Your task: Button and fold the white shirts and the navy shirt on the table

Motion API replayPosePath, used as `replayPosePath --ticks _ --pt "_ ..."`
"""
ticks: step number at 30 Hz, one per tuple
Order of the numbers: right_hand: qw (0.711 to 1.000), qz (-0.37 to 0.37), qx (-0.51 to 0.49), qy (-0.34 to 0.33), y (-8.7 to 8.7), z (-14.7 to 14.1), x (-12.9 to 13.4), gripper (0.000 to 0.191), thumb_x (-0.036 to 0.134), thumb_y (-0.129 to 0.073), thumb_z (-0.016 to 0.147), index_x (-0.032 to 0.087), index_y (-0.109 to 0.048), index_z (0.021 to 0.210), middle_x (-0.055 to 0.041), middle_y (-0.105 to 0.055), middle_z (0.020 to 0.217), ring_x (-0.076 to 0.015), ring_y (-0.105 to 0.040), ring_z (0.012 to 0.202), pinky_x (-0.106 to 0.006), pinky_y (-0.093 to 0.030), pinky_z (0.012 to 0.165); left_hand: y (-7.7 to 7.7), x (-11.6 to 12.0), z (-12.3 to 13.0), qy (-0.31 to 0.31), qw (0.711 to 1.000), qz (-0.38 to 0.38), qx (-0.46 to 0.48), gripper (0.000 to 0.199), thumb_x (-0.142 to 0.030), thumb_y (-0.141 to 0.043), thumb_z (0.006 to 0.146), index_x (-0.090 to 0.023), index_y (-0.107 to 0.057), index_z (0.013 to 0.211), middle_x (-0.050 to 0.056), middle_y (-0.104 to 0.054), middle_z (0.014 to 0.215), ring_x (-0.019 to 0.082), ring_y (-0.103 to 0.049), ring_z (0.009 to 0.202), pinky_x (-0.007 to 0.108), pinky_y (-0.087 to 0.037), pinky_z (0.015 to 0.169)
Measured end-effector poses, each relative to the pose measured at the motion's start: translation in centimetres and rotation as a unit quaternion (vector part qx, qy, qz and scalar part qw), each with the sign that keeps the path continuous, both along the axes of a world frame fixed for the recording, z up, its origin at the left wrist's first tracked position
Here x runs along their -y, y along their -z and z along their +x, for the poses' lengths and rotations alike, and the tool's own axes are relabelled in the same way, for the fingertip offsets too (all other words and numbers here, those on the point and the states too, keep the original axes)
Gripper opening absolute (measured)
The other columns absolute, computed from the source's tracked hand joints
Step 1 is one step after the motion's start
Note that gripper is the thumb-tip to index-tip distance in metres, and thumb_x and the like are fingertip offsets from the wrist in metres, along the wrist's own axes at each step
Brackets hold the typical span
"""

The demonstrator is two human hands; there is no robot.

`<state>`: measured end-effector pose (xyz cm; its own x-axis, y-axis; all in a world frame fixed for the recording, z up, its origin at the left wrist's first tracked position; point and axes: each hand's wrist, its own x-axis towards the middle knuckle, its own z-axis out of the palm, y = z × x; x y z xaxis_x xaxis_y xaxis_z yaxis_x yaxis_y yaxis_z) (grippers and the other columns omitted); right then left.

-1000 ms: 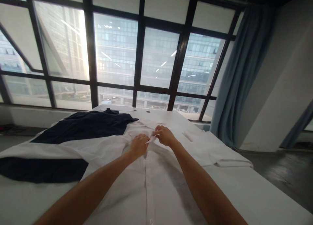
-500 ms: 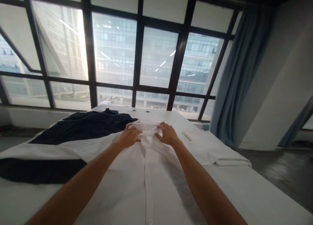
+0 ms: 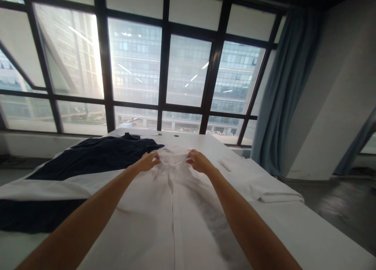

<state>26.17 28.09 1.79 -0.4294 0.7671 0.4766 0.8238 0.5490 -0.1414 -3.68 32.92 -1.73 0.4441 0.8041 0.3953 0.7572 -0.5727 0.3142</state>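
Observation:
A white shirt (image 3: pixel 158 215) lies front up on the white table, its button strip running down the middle and its collar at the far end. My left hand (image 3: pixel 149 161) pinches the shirt at the left side of the collar. On the right side of the collar, my right hand (image 3: pixel 199 161) grips the fabric between thumb and fingers. The cloth between the two hands looks stretched, with small creases below it.
Dark navy garments (image 3: pixel 102 156) lie left of the shirt, one partly under its white sleeve. A folded white cloth (image 3: pixel 279 193) rests on the table (image 3: pixel 317 227) at right. Beyond are windows and a blue curtain (image 3: pixel 279 101).
My left hand has moved left and my right hand slightly, so they are farther apart. Fingers that were spread have closed on the collar, and the cloth between them is tauter.

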Motion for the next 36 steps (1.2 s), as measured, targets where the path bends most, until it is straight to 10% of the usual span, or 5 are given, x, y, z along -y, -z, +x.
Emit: replayPosePath --ticks 8,12,18,23,36 --pt "0.967 -0.096 -0.234 0.024 0.7 0.6 -6.7 0.049 0.011 -0.067 0.068 0.017 -0.056 0.114 0.0034 -0.059 0.073 -0.0128 -0.054 0.066 -0.025 -0.046 0.068 -1.5 -3.3 -0.2 0.062 0.977 -0.092 0.182 0.055 -0.053 -0.071 0.068 -0.014 -0.058 0.105 0.001 -0.061 0.077 0.016 -0.056 0.069 0.026 -0.046 0.063" --pt "0.898 -0.279 -0.337 -0.039 1.6 0.5 -8.0 0.035 0.020 -0.063 0.075 0.016 -0.058 0.110 -0.0010 -0.061 0.084 -0.0117 -0.056 0.072 -0.025 -0.048 0.067 -1.4 -3.7 -0.9 0.135 0.965 -0.201 0.103 0.046 -0.056 -0.073 0.064 -0.014 -0.065 0.081 0.001 -0.064 0.071 0.017 -0.058 0.068 0.025 -0.046 0.062" --pt "0.822 -0.455 -0.335 -0.077 3.7 1.7 -7.5 0.041 0.035 -0.074 0.072 0.018 -0.061 0.107 -0.0017 -0.061 0.088 -0.0112 -0.057 0.075 -0.024 -0.049 0.068 -0.4 -4.2 -0.8 0.072 0.969 -0.183 0.151 0.050 -0.057 -0.072 0.062 -0.015 -0.065 0.088 0.002 -0.067 0.077 0.019 -0.061 0.074 0.026 -0.047 0.064" --pt "0.863 -0.406 -0.291 -0.081 4.2 2.7 -8.0 0.030 0.037 -0.077 0.067 0.014 -0.062 0.079 0.0000 -0.061 0.072 -0.0110 -0.054 0.065 -0.022 -0.044 0.061 -0.3 -4.3 -1.7 0.110 0.963 -0.245 0.029 0.039 -0.054 -0.068 0.067 -0.018 -0.068 0.083 0.002 -0.069 0.077 0.019 -0.063 0.075 0.026 -0.047 0.069" --pt "0.993 -0.101 -0.050 0.031 0.5 -0.1 -8.8 0.028 0.036 -0.059 0.085 0.020 -0.058 0.107 -0.0053 -0.067 0.090 -0.0190 -0.059 0.078 -0.027 -0.042 0.071 -5.1 -3.5 -2.1 -0.031 0.999 0.033 -0.026 0.026 -0.036 -0.057 0.081 -0.022 -0.062 0.102 0.003 -0.068 0.104 0.023 -0.062 0.095 0.032 -0.044 0.084"
